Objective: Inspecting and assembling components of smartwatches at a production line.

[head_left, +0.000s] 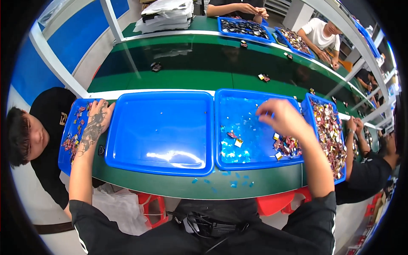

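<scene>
Head view: a long green bench (170,78) carries blue trays. The middle tray (161,131) holds almost nothing; the next tray (259,95) holds scattered small pieces (287,146), sorting seemingly unfinished, their orientation unclear. Left hand (95,123) lies flat, open. Right hand (282,117) hovers, fingers curled; contents unclear.

I see a long green bench (170,78) running left to right, its glossy middle strip mirroring the white frame posts (111,19) above. On the far left stands a blue wall panel (25,72). Red plastic stools (149,208) sit near me on a pale floor (29,199); the light is bright and even
</scene>
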{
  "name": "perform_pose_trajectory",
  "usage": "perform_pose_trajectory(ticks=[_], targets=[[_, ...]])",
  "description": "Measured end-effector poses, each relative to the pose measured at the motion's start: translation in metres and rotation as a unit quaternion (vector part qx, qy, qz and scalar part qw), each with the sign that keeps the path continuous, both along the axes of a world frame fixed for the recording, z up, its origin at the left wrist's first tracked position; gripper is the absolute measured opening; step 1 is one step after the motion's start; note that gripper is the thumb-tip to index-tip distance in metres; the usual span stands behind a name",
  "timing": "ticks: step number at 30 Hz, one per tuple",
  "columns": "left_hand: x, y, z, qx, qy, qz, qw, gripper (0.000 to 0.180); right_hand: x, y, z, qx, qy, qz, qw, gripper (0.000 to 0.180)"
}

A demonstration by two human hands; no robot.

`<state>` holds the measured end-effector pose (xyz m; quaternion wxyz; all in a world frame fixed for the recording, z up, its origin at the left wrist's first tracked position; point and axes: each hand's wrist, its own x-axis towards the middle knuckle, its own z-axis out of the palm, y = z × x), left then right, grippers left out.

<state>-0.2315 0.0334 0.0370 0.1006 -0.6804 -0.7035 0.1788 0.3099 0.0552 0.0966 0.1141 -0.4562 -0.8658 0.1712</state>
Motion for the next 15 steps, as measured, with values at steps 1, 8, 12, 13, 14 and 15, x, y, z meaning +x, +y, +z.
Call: perform_pose_trajectory(ticks=[1,8,12,13,14,15], targets=[[0.0,0.007,-0.004,0.002,0.001,-0.01,1.0,0.041,-0.001,-0.018,-0.006,0.002,0.009,0.009,1.0,0.015],[-0.006,0.003,-0.001,-0.06,0.141,-0.099,0.983,0.043,-0.038,-0.063,-0.061,0.046,0.065,-0.058,0.995,0.014],[-0.032,0.01,-0.003,-0.007,0.071,-0.263,0.962,0.029,-0.027,-0.072,-0.057,0.033,0.168,-0.097,0.98,0.006],[-0.047,0.008,-0.015,0.069,0.071,-0.291,0.952,0.03,-0.021,-0.075,-0.057,0.052,0.192,-0.098,0.975,0.006],[-0.055,0.007,-0.023,0.147,0.071,-0.324,0.932,0.031,-0.015,-0.076,-0.058,0.071,0.211,-0.094,0.97,0.004],[-0.044,0.006,-0.018,0.11,0.088,-0.291,0.946,0.03,-0.012,-0.082,-0.054,-0.003,0.22,-0.147,0.964,0.004]])
